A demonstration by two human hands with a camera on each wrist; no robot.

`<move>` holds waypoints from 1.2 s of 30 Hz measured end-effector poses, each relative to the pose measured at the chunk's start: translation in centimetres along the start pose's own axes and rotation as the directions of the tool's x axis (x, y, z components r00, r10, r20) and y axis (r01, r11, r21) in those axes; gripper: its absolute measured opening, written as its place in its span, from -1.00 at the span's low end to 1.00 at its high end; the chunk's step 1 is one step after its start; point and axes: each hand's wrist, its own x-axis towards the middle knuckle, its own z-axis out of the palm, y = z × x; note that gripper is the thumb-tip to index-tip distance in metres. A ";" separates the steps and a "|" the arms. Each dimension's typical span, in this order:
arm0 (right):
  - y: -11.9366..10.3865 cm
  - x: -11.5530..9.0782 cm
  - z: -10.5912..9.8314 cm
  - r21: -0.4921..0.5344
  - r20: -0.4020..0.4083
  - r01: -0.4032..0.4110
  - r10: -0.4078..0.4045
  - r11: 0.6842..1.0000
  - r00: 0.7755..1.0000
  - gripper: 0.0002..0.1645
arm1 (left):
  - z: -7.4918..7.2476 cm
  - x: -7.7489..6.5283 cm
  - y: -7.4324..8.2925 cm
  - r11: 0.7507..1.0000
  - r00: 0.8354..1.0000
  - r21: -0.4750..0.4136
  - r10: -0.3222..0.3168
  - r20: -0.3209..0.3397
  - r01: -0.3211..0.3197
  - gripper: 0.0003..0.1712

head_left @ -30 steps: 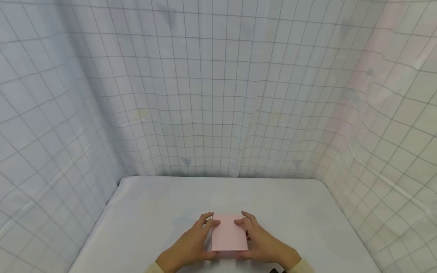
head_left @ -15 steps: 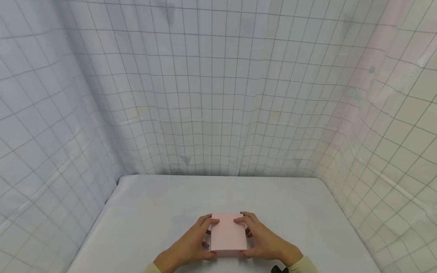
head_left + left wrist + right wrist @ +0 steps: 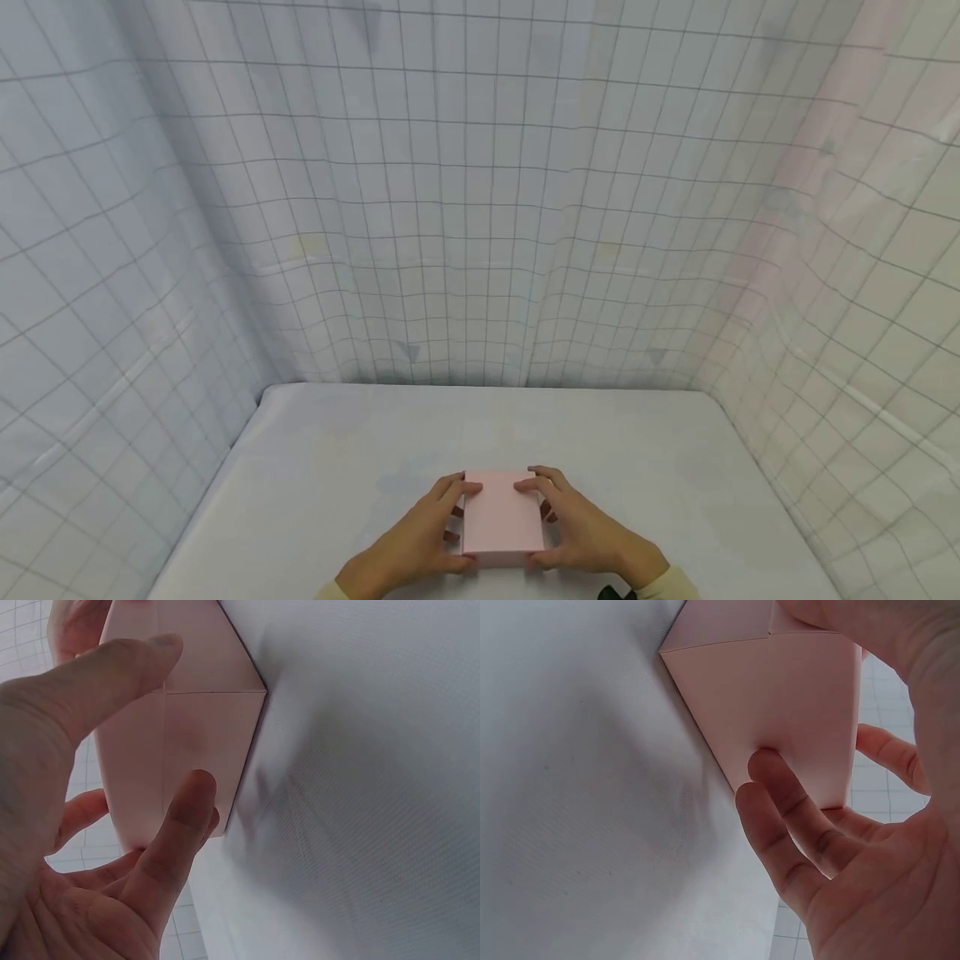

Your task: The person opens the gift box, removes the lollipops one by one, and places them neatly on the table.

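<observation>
A pink box (image 3: 501,517) with a flat, plain top lies on the white-covered table, low in the head view. From its left side my left hand (image 3: 416,533) holds it, thumb at the near face and index finger over the top. My right hand (image 3: 592,535) grips the opposite side in much the same way. In the left wrist view, the thumb (image 3: 127,671) and a fingertip (image 3: 196,796) lie against the box's faces. Fingers (image 3: 780,780) of the right hand touch a side wall in the right wrist view, close to the box's lower edge.
The white table (image 3: 330,467) extends around the box. White grid-patterned curtains (image 3: 480,208) enclose it at the back and both sides. A small black object (image 3: 615,592) shows beside the right sleeve (image 3: 667,585).
Both hands keep hold of the box, which stays nearly in place. More of the left hand's lower fingers shows beside the box than one second ago. The head view has shifted slightly.
</observation>
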 end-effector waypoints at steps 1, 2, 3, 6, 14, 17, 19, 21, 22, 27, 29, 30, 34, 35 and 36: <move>0.0 0.0 0.0 0.000 0.003 -0.002 0.002 1.000 1.000 0.14 | 0.0 0.0 0.0 1.000 1.000 0.006 0.001 0.000 -0.001 0.08; 0.0 0.0 -0.1 0.000 0.004 -0.003 0.003 1.000 1.000 0.13 | 0.0 0.0 0.0 1.000 1.000 0.011 0.002 -0.002 -0.002 0.08; 0.1 0.0 -0.1 -0.003 0.004 -0.001 0.001 1.000 1.000 0.13 | 0.0 0.0 0.0 1.000 1.000 0.018 0.003 -0.003 -0.003 0.08; 0.1 0.0 -0.2 -0.005 0.000 0.003 -0.003 1.000 1.000 0.12 | 0.0 0.1 0.0 1.000 1.000 0.029 0.005 -0.011 -0.005 0.07; 0.0 0.1 -0.1 -0.002 -0.004 0.003 -0.003 1.000 1.000 0.10 | -0.1 -0.3 0.0 0.999 1.000 0.039 -0.015 -0.017 0.016 0.07; -0.3 0.1 -0.2 -0.009 -0.017 0.001 -0.002 1.000 1.000 0.08 | -0.3 -0.2 0.1 0.998 1.000 0.054 -0.022 -0.016 0.023 0.08; -0.4 0.1 -0.2 -0.011 -0.025 0.002 -0.002 1.000 1.000 0.06 | -0.5 -0.2 0.4 0.998 1.000 0.059 -0.021 -0.016 0.022 0.08; -0.5 0.1 -0.3 -0.011 -0.026 0.008 -0.009 1.000 1.000 0.06 | -0.6 -0.3 0.6 0.998 1.000 0.064 -0.021 -0.019 0.022 0.09; -0.4 0.2 -0.3 -0.014 -0.026 0.010 -0.010 1.000 1.000 0.05 | -0.7 -0.3 0.7 0.998 1.000 0.062 -0.017 -0.020 0.018 0.09; -0.4 0.3 -0.5 -0.027 -0.032 0.007 -0.008 1.000 0.999 0.05 | -1.0 -0.3 1.0 0.999 1.000 0.050 -0.002 -0.026 0.003 0.09; -0.4 0.3 -0.6 -0.034 -0.036 0.004 -0.005 0.999 0.999 0.05 | -1.0 -0.3 1.0 0.998 1.000 0.056 0.006 -0.029 -0.005 0.09; -0.4 0.3 -0.6 -0.038 -0.038 0.002 -0.004 0.999 0.999 0.06 | -1.1 -0.3 1.0 0.998 0.999 0.063 0.010 -0.032 -0.008 0.10; -0.6 0.3 -0.8 -0.046 -0.050 0.008 -0.010 0.999 0.999 0.05 | -1.3 -0.3 1.1 0.995 0.998 0.100 0.032 -0.053 -0.027 0.11; -0.6 0.3 -0.9 -0.049 -0.055 0.013 -0.016 0.999 0.998 0.06 | -1.4 -0.3 1.1 0.993 0.997 0.114 0.037 -0.060 -0.030 0.11; -0.7 0.3 -1.0 -0.050 -0.059 0.020 -0.023 0.999 0.998 0.06 | -1.5 -0.3 1.2 0.991 0.997 0.128 0.043 -0.068 -0.034 0.11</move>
